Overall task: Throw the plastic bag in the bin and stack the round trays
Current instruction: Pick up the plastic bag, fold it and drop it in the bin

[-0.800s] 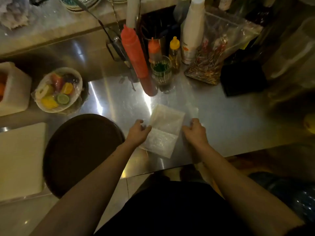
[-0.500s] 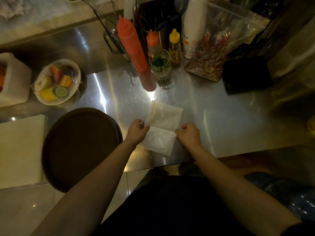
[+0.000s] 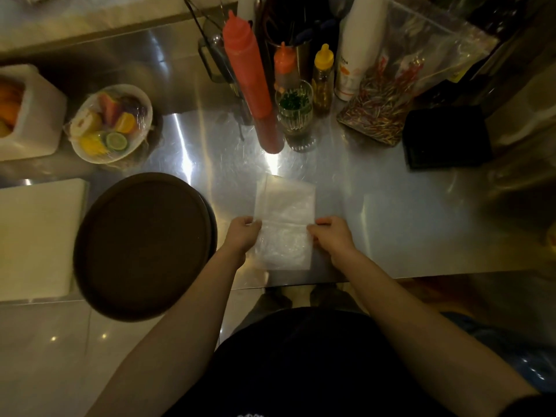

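Head view: both hands, left and right, pinch the side edges of the plastic bag lying mid-frame on the table. Bag step in hand; next, lift it binward. Round trays sit at left.

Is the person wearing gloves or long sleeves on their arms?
No gloves. Both the left hand and the right hand are bare, and so are the forearms all the way down the picture. No watch, ring or bracelet shows. Only at the bottom right corner does a bit of dark sleeve peek in. The clothing below is dark too.
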